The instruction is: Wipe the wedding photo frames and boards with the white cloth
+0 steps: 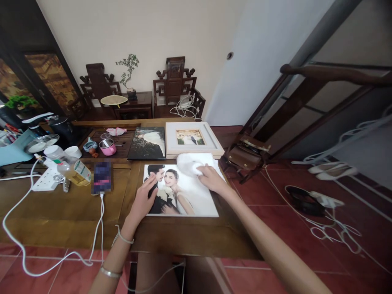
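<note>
Two bare hands work apart, both arms stretched forward from the body. The left hand (145,198) lies palm down, its fingers (151,180) extended and angled forward and inward, the thumb held away on the side facing the right hand (211,179). Behind those fingers, the left wrist (131,226) runs almost straight into the left forearm (118,255), which slants back and outward. To the right of the left fingers, the right hand bends its own fingers (202,168) inward in a closed grip, knuckles up. The right forearm (263,237) trails behind them on a long diagonal, outward and back. Bare legs (157,273) show partly, below and behind both sets of fingers.
</note>
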`<action>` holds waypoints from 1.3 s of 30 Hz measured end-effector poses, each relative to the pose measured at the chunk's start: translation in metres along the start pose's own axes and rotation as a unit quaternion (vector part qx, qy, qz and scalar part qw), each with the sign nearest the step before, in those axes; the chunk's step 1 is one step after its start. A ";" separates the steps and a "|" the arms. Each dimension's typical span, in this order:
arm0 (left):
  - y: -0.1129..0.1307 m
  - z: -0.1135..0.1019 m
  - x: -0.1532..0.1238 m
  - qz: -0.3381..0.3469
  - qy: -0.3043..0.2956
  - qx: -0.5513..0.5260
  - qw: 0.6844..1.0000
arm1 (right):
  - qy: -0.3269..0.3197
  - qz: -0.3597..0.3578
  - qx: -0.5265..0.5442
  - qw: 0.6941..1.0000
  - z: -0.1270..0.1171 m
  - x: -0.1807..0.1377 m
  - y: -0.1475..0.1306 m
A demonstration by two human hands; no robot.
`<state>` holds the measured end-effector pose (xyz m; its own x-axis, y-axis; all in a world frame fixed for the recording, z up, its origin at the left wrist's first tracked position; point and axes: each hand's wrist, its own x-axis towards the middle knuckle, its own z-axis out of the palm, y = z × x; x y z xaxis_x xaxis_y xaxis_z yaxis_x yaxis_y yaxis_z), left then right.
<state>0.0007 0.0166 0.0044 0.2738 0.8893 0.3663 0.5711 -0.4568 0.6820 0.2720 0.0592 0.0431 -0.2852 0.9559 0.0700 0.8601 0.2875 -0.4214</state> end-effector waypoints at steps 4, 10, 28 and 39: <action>-0.003 0.001 0.000 -0.002 0.001 0.006 1.000 | -0.027 -0.053 -0.016 0.998 0.007 -0.046 -0.014; 0.000 -0.001 0.000 -0.003 -0.008 0.017 1.000 | -0.075 -0.134 0.008 0.988 0.016 -0.141 -0.058; -0.004 -0.007 0.002 0.004 -0.049 0.032 0.998 | -0.045 -0.074 0.004 0.996 -0.019 0.015 0.000; 0.000 -0.004 0.001 -0.004 -0.022 0.034 0.999 | -0.064 -0.118 0.008 0.991 0.011 -0.083 -0.034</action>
<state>-0.0022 0.0178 0.0077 0.3012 0.8940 0.3318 0.6242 -0.4479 0.6401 0.2619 -0.0301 0.0421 -0.5301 0.8463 0.0535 0.7561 0.5002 -0.4220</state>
